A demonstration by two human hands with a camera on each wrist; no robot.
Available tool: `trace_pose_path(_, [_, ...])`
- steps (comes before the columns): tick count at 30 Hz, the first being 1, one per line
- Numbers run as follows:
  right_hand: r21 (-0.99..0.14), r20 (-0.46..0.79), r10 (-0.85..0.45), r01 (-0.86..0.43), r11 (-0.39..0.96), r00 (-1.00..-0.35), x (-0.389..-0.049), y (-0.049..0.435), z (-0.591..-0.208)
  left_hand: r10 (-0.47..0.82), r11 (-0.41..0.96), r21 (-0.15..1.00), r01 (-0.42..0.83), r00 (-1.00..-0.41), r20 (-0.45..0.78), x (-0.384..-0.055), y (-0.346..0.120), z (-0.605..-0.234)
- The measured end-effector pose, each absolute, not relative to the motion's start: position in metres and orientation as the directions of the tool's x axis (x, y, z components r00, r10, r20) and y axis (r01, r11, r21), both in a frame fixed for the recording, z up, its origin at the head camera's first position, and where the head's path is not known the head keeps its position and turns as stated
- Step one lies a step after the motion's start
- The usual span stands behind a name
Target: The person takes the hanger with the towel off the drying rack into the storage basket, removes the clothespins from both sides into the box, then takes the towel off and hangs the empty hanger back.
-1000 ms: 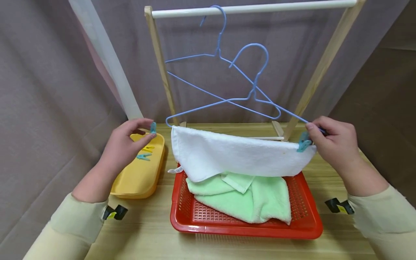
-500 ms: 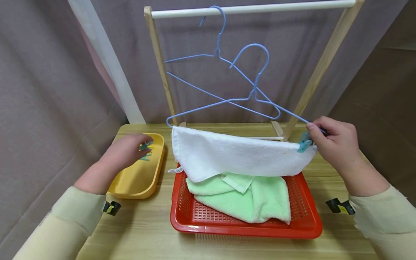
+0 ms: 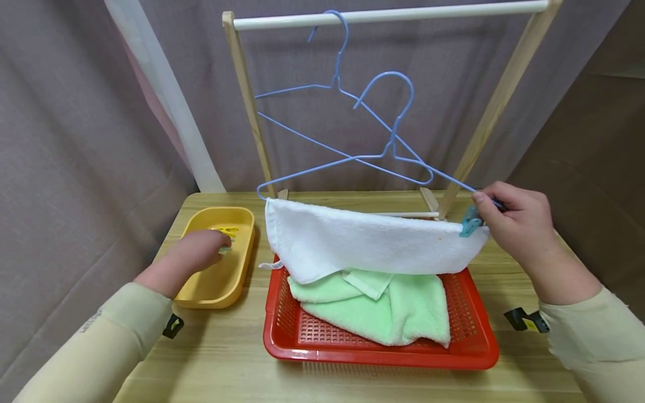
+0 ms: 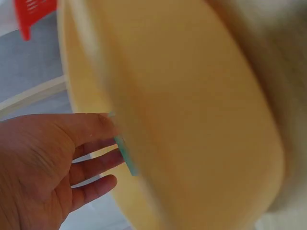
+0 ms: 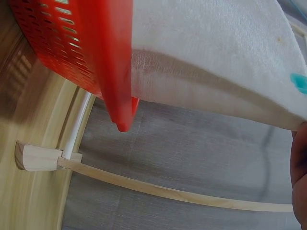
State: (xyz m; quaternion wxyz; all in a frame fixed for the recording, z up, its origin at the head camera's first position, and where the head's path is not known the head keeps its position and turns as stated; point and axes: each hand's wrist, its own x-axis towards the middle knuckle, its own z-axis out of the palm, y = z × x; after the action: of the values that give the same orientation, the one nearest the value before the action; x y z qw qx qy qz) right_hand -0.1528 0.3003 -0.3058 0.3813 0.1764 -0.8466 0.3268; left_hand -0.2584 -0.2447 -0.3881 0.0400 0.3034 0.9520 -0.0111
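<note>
My left hand (image 3: 201, 250) reaches down into the yellow tray (image 3: 214, 288). Its thumb and index fingertips pinch a teal clothespin (image 4: 126, 159), partly hidden behind the tray's rim in the left wrist view. With my right hand (image 3: 521, 226) I grip the right corner of a blue wire hanger (image 3: 393, 133). Over that hanger's lower bar hangs a folded white towel (image 3: 373, 240). A second teal clothespin (image 3: 470, 225) clamps the towel near my right thumb. The towel's left end has no clip on it.
Below the towel stands a red basket (image 3: 312, 355) with a light green towel (image 3: 378, 316) in it. Yellow clothespins (image 3: 228, 230) lie in the tray. Behind, a wooden rack with a white rod (image 3: 428, 13) carries another blue hanger (image 3: 297, 89).
My left hand has moved down from above the tray into it, taking the teal clothespin along. The right hand, hanger and white towel have stayed nearly still.
</note>
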Motion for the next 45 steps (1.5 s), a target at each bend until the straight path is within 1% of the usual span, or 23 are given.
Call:
trace_pose_path(4, [-0.417,0.760,-0.052,-0.547,0.725,-0.648,-0.153,0.300,-0.307,0.554,0.829,-0.011,0.559,-0.824,-0.114,-0.260,-0.245,-0.395])
trace_pose_path(8, [-0.411,0.771,-0.049,-0.554,0.724,-0.635,-0.153,0.302,-0.307,0.534,0.842,-0.017,0.539,-0.838,-0.110,-0.259,-0.245,-0.398])
trace_pose_path(15, [-0.408,0.770,-0.040,-0.539,0.737,-0.636,-0.152,0.303,-0.304,0.544,0.837,-0.007,0.546,-0.835,-0.088,-0.257,-0.242,-0.402])
trace_pose_path(23, [-0.405,0.766,-0.051,-0.543,0.736,-0.640,-0.151,0.304,-0.305,0.555,0.831,0.014,0.557,-0.825,-0.107,-0.258,-0.244,-0.399])
trace_pose_path(27, [-0.400,0.765,-0.056,-0.542,0.739,-0.641,-0.151,0.304,-0.304,0.547,0.836,0.025,0.548,-0.831,-0.098,-0.258,-0.244,-0.395])
trace_pose_path(35, [-0.415,0.749,-0.050,-0.526,0.743,-0.661,-0.152,0.303,-0.300,0.543,0.839,0.061,0.541,-0.840,-0.018,-0.255,-0.234,-0.382])
trace_pose_path(38, [-0.417,0.747,-0.053,-0.530,0.739,-0.663,-0.153,0.303,-0.299,0.536,0.841,0.087,0.534,-0.844,0.003,-0.251,-0.226,-0.372])
trace_pose_path(43, [-0.411,0.750,-0.063,-0.538,0.736,-0.658,-0.153,0.305,-0.300,0.507,0.853,0.158,0.498,-0.862,-0.018,-0.240,-0.211,-0.349])
trace_pose_path(45, [-0.410,0.750,-0.063,-0.537,0.737,-0.658,-0.153,0.305,-0.299,0.509,0.848,0.178,0.500,-0.861,-0.010,-0.234,-0.205,-0.339])
